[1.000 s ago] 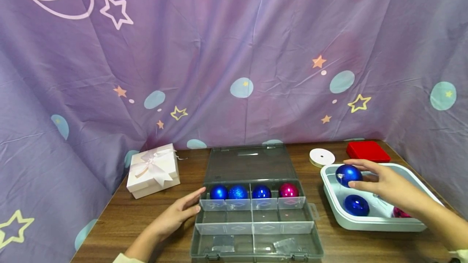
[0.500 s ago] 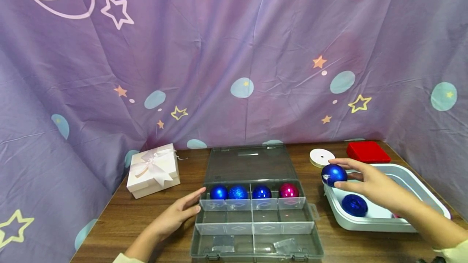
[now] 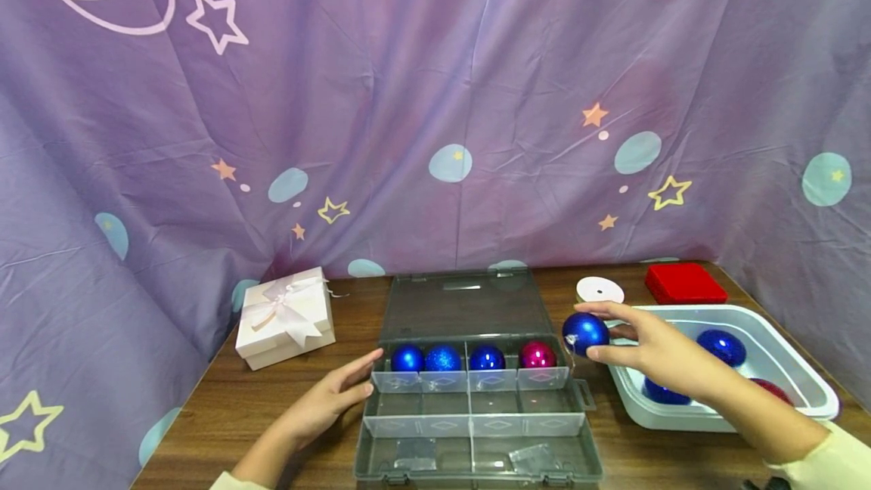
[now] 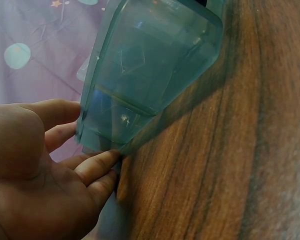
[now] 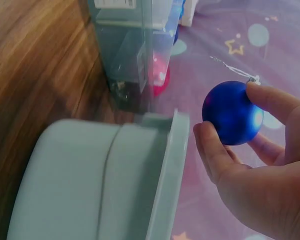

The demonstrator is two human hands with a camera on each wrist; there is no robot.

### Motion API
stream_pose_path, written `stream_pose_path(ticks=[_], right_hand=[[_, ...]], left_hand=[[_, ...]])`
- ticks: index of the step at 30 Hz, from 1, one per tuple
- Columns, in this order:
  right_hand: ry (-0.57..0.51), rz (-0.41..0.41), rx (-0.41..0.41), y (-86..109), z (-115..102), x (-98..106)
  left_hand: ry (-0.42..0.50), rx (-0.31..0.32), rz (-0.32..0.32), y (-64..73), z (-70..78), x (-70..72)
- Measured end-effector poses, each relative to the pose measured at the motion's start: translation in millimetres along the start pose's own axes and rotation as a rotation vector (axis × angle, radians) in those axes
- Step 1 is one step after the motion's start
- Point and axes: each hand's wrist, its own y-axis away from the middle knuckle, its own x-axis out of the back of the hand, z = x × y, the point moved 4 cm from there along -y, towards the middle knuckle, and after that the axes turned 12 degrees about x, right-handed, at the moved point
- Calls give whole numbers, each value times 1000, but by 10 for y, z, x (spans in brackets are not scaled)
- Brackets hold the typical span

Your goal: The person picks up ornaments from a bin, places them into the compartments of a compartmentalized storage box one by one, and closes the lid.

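Observation:
A blue Christmas bauble (image 3: pixel 585 333) with a silver cap and loop is pinched between the thumb and fingers of my right hand (image 3: pixel 656 350), held up between the tray and the divided box. In the right wrist view the bauble (image 5: pixel 231 114) shows a matte blue surface. My left hand (image 3: pixel 331 399) touches the left side of the grey see-through compartment box (image 3: pixel 445 401); in the left wrist view its fingertips meet the box wall (image 4: pixel 125 85). The box's back row holds two blue baubles (image 3: pixel 425 359) on the left, then a shiny blue one (image 3: pixel 487 358) and a pink one (image 3: pixel 538 355).
Right of the box is a pale tray (image 3: pixel 721 420) holding blue baubles (image 3: pixel 721 347) and a red-pink one (image 3: pixel 772 390). Behind it are a white ribbon spool (image 3: pixel 599 289) and a red box (image 3: pixel 684 283). A white gift box (image 3: pixel 286 317) stands at the left.
My right hand has carried the blue bauble left, from over the tray to near the box's right side. Baubles in the tray have shifted. My left hand stays in place.

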Motion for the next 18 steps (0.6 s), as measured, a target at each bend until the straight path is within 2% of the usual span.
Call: stream_pose_path(ticks=[4,10,13,18], right_hand=[[-21,1,57,-53,-72,-92],[-168,-28,123,-129,-158,-249],[-222,-50,135,-166,-191,-334],[-253,-71,153,-219,-236,-490]], left_hand=[[1,-1,-3,1,1,2],[-2,-3,-2,-1,-2,3],[-7,-5,4,-3,-6,3],[-15,-15,10,-8,-14,0]])
